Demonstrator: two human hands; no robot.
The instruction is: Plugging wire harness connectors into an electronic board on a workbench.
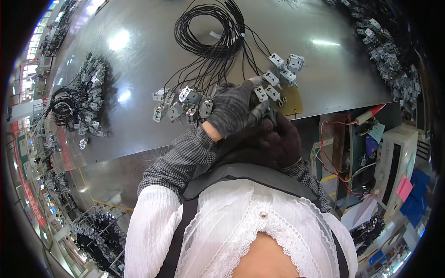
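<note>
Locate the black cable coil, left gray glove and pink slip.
Black cable coil (pixel 235 28), head view: right side.
Left gray glove (pixel 230 109), head view: hand's back.
Pink slip (pixel 404 187), head view: its middle.

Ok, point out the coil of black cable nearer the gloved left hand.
The wide coil straight beyond the left hand, its leads running toward metal connectors beside that hand; the smaller coil lies far to the left.
</note>
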